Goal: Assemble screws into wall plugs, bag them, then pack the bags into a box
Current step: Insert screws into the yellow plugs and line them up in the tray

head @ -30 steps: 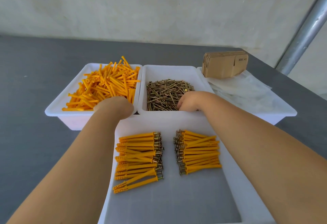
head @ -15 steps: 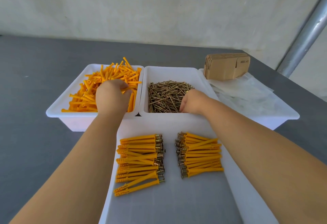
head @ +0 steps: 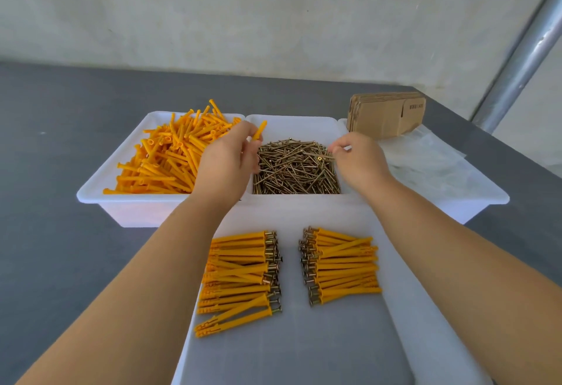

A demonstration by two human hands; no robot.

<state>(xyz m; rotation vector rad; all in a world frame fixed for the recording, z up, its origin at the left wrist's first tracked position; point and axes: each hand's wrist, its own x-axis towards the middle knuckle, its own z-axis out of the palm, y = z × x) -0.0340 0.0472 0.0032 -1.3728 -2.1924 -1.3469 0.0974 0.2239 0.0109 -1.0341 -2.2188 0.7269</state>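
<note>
Orange wall plug (head: pixel 259 131) sits pinched in the left hand (head: pixel 226 158) above the screw tray (head: pixel 292 124); the right hand (head: pixel 359 158) pinches a screw (head: pixel 326 156) over the screw pile (head: pixel 296 168)

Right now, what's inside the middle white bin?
The middle bin holds a loose pile of brass-coloured screws, heaped toward its near side; bare white floor shows at the back. The left hand covers the pile's left edge, and the bin floor under the heap is hidden.

Four white trays (head: pixel 91 196); two rows assembled plugs (head: pixel 240 275); one flat-box stack (head: pixel 386 114); two hands (head: pixel 225 162).
</note>
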